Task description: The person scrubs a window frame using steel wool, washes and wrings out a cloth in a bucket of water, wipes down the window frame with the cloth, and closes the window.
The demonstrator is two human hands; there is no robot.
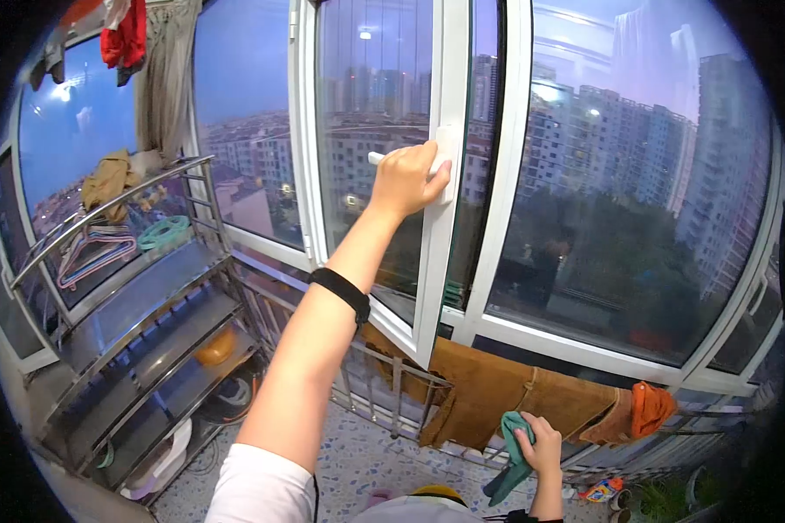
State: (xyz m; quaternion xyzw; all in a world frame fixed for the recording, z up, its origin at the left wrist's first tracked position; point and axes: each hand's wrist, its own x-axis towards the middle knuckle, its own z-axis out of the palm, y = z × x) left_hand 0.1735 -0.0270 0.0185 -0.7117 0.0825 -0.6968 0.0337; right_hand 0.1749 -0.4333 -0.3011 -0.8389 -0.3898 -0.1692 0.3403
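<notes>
My left hand (408, 179) is wrapped round the white window handle (377, 159), whose tip sticks out on the left of the fist. The handle sits on the white frame of a window sash (439, 253), which stands ajar, swung inward from the frame. Lower right, my right hand (544, 443) grips a green cloth (515, 458) that hangs down in folds. Behind that cloth, brown fabric (480, 392) is draped over a metal railing (401, 383).
A metal rack (122, 301) with shelves stands at left, holding hangers (96, 253) and an orange bowl (216, 347). An orange cloth (651, 410) lies on the railing's right end. Red clothing (124, 39) hangs upper left. Plants (672, 501) stand at lower right.
</notes>
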